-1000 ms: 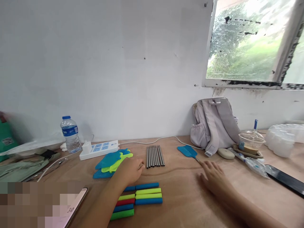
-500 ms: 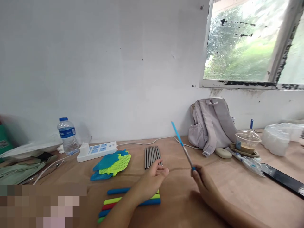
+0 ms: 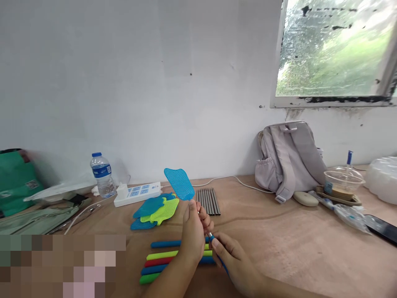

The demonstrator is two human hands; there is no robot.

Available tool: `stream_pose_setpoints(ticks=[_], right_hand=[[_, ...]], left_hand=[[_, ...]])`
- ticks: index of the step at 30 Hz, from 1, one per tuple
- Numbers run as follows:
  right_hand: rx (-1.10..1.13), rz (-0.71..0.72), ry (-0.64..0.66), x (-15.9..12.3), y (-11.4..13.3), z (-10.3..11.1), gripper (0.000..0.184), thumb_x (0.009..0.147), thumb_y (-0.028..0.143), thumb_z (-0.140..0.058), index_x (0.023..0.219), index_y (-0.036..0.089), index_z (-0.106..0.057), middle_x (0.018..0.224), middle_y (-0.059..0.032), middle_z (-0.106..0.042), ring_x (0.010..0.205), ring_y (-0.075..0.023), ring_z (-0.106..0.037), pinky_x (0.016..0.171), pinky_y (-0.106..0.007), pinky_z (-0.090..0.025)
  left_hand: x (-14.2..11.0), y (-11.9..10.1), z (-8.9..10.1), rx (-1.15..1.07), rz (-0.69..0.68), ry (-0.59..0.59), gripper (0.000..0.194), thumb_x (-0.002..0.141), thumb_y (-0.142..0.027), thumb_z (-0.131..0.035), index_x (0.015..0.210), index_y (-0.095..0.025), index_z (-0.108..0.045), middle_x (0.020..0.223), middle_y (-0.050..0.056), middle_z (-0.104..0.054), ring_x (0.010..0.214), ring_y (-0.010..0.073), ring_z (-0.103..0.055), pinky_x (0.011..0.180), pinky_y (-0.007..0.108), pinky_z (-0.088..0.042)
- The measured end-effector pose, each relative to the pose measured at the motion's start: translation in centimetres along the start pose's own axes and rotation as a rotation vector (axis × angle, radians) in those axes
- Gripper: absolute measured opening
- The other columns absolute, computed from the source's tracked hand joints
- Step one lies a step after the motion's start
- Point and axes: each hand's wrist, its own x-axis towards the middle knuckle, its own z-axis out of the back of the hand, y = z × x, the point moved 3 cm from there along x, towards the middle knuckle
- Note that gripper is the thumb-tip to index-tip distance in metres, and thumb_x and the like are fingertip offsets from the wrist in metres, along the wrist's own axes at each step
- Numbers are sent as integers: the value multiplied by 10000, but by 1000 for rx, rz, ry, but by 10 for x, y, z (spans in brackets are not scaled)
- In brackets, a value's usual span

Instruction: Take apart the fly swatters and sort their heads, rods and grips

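Note:
A fly swatter with a blue mesh head (image 3: pixel 179 184) is held up in both hands, its head tilted to the upper left. My left hand (image 3: pixel 197 227) is closed around it just below the head. My right hand (image 3: pixel 231 253) grips its blue handle; a short piece of metal rod shows between the hands. Under my forearms lie several coloured tubular handles, among them a red one (image 3: pixel 159 261) and a green one (image 3: pixel 149 278). Metal rods (image 3: pixel 209 202) lie in a row behind my hands. Left of them is a pile of blue and yellow-green swatter heads (image 3: pixel 163 211).
By the wall stand a water bottle (image 3: pixel 102 176) and a white power strip (image 3: pixel 138 193). A grey backpack (image 3: pixel 288 159), a plastic cup (image 3: pixel 343 184) and a black phone (image 3: pixel 383 228) are to the right. A white cable (image 3: pixel 223 178) runs along the wall.
The swatter has come left and turned so its mesh face shows. My left hand, open before, has closed on it below the head. The view has shifted slightly left.

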Motion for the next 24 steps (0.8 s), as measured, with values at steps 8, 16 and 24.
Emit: stream_pose_setpoints(ticks=[8, 16, 24], right_hand=[[508, -255, 237, -13, -1, -8, 490, 769, 662, -437, 712, 178, -486, 391, 102, -330, 346, -54, -226, 398, -194, -222], [209, -93, 208, -25, -6, -2, 359, 814, 548, -503, 892, 198, -495, 718, 22, -470, 586, -84, -409, 539, -195, -341], [-281, 227, 171, -19, -4, 14, 58, 827, 229, -529, 875, 198, -539, 829, -39, -550, 769, -153, -526, 705, -282, -437]], left_hand=[[8, -44, -6, -114, -24, 17, 384, 880, -440, -411, 603, -188, -329, 450, -104, -215, 337, 29, -162, 351, 159, -132], [-3, -206, 49, -250, -649, 132, 451, 967, -292, -144, 592, -157, -354, 479, -86, -132, 366, 29, -162, 352, 137, -190], [-22, -222, 44, -26, -568, 198, 362, 959, -208, -204, 738, -118, -475, 473, -93, -218, 340, 14, -194, 326, 108, -208]])
